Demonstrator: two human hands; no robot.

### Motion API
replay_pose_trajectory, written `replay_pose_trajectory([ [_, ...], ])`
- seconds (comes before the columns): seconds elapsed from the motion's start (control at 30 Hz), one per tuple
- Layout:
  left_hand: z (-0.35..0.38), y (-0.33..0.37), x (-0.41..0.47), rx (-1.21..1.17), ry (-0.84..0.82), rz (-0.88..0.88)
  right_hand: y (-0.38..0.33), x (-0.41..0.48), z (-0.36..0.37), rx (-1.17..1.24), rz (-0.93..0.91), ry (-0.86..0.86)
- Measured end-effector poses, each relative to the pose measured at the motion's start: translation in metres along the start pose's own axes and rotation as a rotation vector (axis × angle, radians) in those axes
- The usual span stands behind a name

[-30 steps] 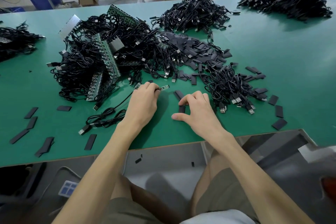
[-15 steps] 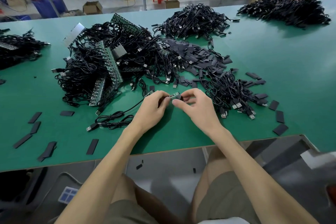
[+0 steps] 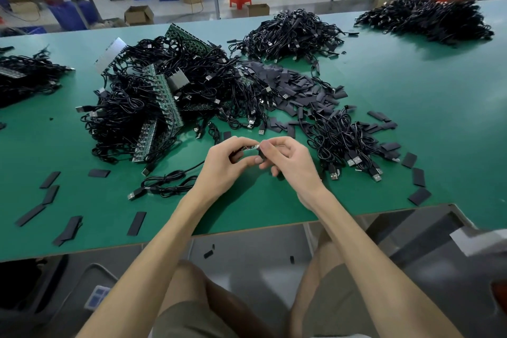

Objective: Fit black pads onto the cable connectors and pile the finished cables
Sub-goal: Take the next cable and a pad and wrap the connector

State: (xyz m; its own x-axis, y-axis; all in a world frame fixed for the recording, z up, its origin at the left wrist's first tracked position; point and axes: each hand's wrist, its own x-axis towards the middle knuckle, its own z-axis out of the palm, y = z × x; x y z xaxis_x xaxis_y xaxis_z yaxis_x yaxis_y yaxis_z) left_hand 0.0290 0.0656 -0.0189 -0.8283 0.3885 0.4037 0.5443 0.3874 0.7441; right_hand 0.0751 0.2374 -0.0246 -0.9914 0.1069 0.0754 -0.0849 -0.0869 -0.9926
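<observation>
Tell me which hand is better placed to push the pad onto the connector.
Right. The right hand already pinches the black pad at the free end of the connector, while the left hand grips and steadies it.

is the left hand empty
No, the left hand pinches the cable connector while the right hand holds a black pad to it.
</observation>
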Motion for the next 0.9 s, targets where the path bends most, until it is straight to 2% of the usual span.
replay_pose_trajectory([
  [0.27,0.0013,0.0022,-0.0008,0.116,0.024,0.109,0.0021,0.0013,0.0017,-0.086,-0.001,0.007],
  [0.43,-0.0015,-0.0005,0.0011,0.145,0.109,0.088,0.0022,0.0013,0.0016,-0.105,-0.042,-0.043],
  [0.9,-0.0030,-0.0005,0.0012,0.116,0.094,0.034,0.0037,0.0005,0.0037,-0.161,-0.075,0.011],
])
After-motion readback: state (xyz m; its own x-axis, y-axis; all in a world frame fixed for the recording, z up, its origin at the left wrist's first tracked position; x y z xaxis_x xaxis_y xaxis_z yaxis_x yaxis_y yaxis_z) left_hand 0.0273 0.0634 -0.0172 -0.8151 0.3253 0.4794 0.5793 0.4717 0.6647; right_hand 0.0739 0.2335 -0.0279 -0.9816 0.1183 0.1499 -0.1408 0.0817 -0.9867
